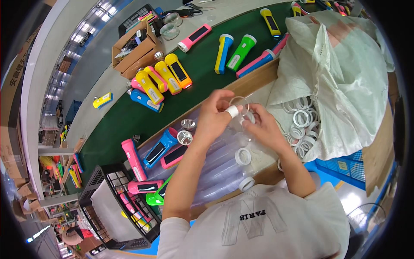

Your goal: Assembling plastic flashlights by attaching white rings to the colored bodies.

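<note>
Over the wooden tray, my left hand (213, 114) and my right hand (264, 126) meet with bent fingers. A clear round lens (239, 100) stands at the fingertips of my left hand, whose thumb wears a white wrap (232, 111). My right hand pinches a small white ring (246, 117) close beside the lens. Whether lens and ring touch I cannot tell. Beneath my hands lie long clear plastic sleeves (215, 166), with a white ring (243, 156) at the end of one. A pale woven sack (340, 86) spills several white rings (302, 118) to my right.
Behind the tray runs a green belt (116, 125) carrying yellow flashlights (148, 86) and a green flashlight (241, 52). Silver reflector cups (185, 137) sit by a blue flashlight (161, 147) at the left. A black crate (97, 207) stands nearer me; a cardboard box (136, 49) stands beyond the belt.
</note>
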The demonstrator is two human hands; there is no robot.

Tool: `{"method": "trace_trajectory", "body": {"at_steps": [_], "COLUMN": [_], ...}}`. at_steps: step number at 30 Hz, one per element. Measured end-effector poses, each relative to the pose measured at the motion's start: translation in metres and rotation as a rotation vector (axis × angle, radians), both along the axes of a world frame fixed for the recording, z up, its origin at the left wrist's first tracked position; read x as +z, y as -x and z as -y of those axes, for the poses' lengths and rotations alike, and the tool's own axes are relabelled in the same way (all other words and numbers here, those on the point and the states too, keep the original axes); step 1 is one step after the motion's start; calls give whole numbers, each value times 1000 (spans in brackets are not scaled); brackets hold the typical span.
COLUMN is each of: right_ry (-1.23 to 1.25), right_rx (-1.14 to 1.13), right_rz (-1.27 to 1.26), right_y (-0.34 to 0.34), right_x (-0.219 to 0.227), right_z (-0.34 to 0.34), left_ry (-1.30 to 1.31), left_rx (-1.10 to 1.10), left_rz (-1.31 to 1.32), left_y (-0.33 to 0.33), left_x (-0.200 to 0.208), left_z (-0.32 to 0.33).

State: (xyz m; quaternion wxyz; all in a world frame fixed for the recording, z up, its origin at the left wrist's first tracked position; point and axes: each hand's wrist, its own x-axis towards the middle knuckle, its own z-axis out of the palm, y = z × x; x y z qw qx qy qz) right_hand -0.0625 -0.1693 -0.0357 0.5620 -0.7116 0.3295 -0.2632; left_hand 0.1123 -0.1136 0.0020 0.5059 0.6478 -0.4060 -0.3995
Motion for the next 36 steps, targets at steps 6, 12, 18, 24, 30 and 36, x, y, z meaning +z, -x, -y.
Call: {"method": "trace_trajectory", "body": {"at_steps": [6,12,18,24,30,36], "right_ry": [-1260,-1249,-1264,-1281,-1298,-1286], "right_rx": [83,106,119,190,243,202], "right_rz": [820,817,797,857,846,786], "right_y": [-19,-25,-25,-17,-22,-22], "right_x": [-9,-25,-17,-13,-15,-8], "right_z": [2,6,7,3,-7,-19], "left_ry": [-57,-132,-667,-763,-136,48], "left_rx": [-164,80,-29,-146,-2,-218], "left_rz": [25,1382,1552,1188,403,147], "left_y": [-1,-107,-136,-184,-141,-61], "left_x": [3,-42,-62,-55,11,78], "left_z": [8,66,93,29,-66,-131]}}
